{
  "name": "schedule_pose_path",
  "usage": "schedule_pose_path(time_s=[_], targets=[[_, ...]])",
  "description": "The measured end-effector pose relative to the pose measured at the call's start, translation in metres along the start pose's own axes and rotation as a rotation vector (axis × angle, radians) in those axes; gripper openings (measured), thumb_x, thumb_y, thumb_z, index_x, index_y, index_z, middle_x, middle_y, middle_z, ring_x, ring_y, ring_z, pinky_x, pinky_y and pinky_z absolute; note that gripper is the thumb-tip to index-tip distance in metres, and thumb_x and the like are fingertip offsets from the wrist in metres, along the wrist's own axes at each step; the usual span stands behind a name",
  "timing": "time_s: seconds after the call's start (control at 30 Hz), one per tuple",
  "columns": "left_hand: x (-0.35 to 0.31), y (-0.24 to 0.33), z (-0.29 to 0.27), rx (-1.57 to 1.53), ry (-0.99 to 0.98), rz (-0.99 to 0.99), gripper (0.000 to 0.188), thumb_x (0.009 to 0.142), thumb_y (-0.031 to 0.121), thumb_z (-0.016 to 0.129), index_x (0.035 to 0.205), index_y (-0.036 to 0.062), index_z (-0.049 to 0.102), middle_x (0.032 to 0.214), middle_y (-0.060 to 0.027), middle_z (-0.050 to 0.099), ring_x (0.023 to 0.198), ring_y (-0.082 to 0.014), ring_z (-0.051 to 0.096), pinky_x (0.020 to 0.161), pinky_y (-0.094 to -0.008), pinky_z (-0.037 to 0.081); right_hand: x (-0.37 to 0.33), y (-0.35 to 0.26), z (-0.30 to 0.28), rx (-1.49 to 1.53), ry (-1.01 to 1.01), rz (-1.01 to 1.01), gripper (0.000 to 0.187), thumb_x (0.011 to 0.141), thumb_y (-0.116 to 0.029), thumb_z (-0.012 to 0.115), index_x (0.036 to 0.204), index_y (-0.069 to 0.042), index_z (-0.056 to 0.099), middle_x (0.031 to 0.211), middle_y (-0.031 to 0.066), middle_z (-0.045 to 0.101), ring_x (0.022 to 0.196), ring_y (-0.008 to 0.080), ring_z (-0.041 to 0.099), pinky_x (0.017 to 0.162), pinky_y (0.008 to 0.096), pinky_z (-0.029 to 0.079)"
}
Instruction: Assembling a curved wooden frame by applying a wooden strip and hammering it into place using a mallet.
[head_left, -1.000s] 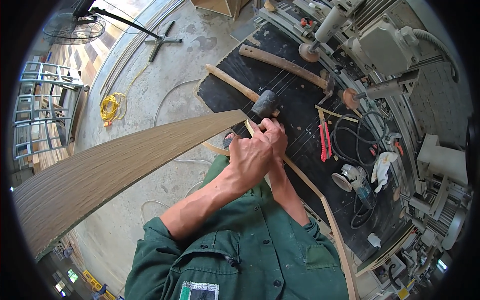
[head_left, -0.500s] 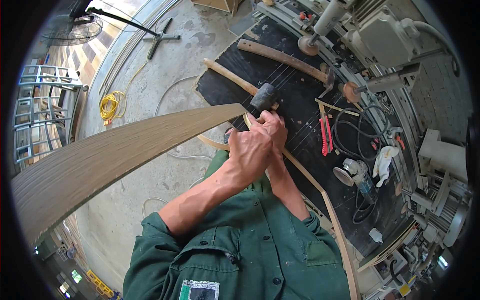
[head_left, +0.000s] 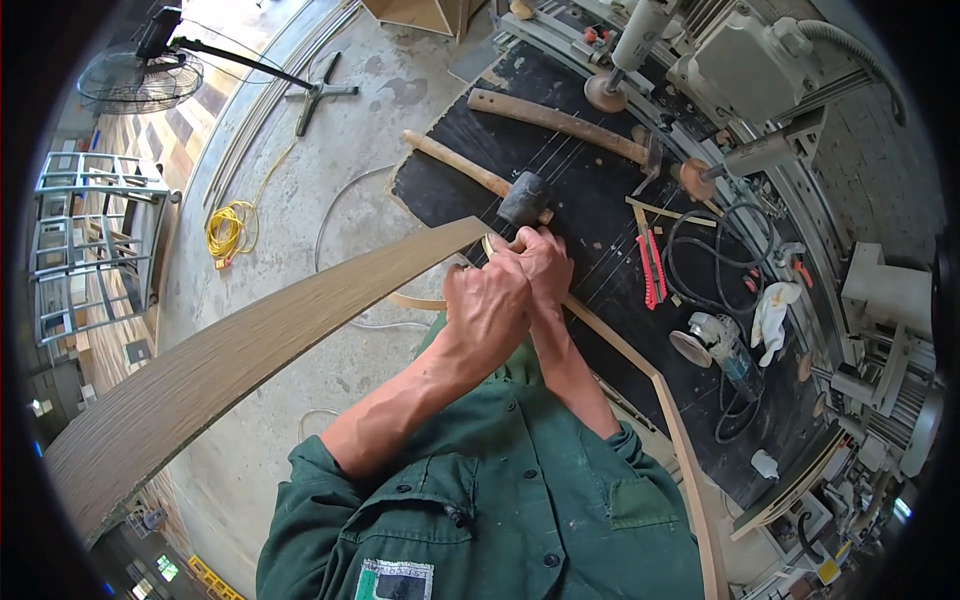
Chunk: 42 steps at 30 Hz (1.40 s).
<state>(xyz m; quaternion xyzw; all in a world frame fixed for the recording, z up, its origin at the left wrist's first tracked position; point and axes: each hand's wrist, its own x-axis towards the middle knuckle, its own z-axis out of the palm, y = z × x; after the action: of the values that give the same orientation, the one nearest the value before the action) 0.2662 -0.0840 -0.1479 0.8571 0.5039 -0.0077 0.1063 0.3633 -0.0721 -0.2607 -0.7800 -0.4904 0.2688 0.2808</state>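
Observation:
A long wood-grain board point(head_left: 280, 320) reaches from the lower left to the centre, its narrow far end beside my hands. My left hand point(head_left: 488, 300) is closed, fingers curled, just below that end. Pressed against it on the right, my right hand point(head_left: 545, 265) is closed too. Both grip a thin light-brown edging strip point(head_left: 664, 400), which comes out under the right hand and runs down past my right side. A pale bit of it shows above the left thumb; my fingers hide the rest. Beyond the hands lies a black rubber mallet point(head_left: 526, 198).
On the black tabletop point(head_left: 600, 255) lie a hammer point(head_left: 560, 122), a red utility knife point(head_left: 651, 268), an angle grinder point(head_left: 722, 350), a coiled black cable and a white rag point(head_left: 774, 322). Clamping machinery point(head_left: 760, 80) lines the right. A fan point(head_left: 140, 80) and yellow cord point(head_left: 230, 230) stand left.
The view has shifted slightly, showing more of the fan. The board's near part sits lower in the picture. Both hands keep their closed grip, almost in the same place.

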Motion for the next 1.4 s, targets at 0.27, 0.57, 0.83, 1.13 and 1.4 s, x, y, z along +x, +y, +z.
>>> schedule_pose_path(time_s=[0.27,0.57,0.83,1.13,1.4], targets=[[-0.026,-0.018,-0.033,-0.012,0.193,-0.064,0.018,0.085,0.020,0.071,0.090,0.0056,0.063,0.073,-0.0126,0.071,0.062,-0.0302,0.071,0.061,-0.0448,0.052,-0.004,-0.007,-0.004,-0.037,0.034,-0.015,0.036,0.083,-0.044,0.077,0.077,-0.011,0.065,0.096,0.0066,0.072,0.100,0.0360,0.067,0.085,0.0575,0.049],[-0.035,-0.034,-0.077,-0.206,0.130,-0.470,0.045,0.087,0.043,0.081,0.114,0.0077,0.079,0.078,-0.0160,0.075,0.075,-0.0394,0.074,0.069,-0.0483,0.056,-0.004,-0.010,-0.004,-0.029,0.066,-0.015,0.033,0.083,-0.044,0.078,0.079,-0.013,0.067,0.096,0.0068,0.072,0.100,0.0354,0.067,0.086,0.0579,0.049],[-0.026,-0.042,-0.058,-0.967,0.271,-0.523,0.034,0.100,0.013,0.078,0.125,-0.0056,0.064,0.078,-0.0044,0.068,0.065,-0.0073,0.059,0.057,-0.0248,0.048,-0.014,0.014,-0.007,0.086,0.159,-0.162,0.020,0.084,-0.027,0.076,0.090,-0.008,0.071,0.101,0.0101,0.072,0.101,0.0352,0.066,0.092,0.0515,0.052],[-0.018,-0.058,-0.056,-0.721,0.272,-0.453,0.035,0.095,0.023,0.081,0.115,-0.0027,0.070,0.084,-0.0057,0.071,0.071,-0.0100,0.063,0.065,-0.0253,0.051,-0.229,0.101,-0.111,0.943,-0.153,0.751,0.039,0.087,-0.018,0.084,0.119,-0.004,0.067,0.117,0.0081,0.065,0.115,0.0181,0.062,0.096,0.0369,0.050],[-0.028,-0.042,-0.060,-0.747,0.225,-0.479,0.038,0.090,0.026,0.082,0.113,-0.0024,0.072,0.078,-0.0050,0.069,0.061,-0.0082,0.058,0.059,-0.0261,0.049,-0.266,0.053,-0.227,0.248,0.873,-0.141,0.099,0.095,-0.050,0.074,0.162,0.002,0.026,0.111,0.0100,0.061,0.103,0.0249,0.061,0.096,0.0465,0.045]])
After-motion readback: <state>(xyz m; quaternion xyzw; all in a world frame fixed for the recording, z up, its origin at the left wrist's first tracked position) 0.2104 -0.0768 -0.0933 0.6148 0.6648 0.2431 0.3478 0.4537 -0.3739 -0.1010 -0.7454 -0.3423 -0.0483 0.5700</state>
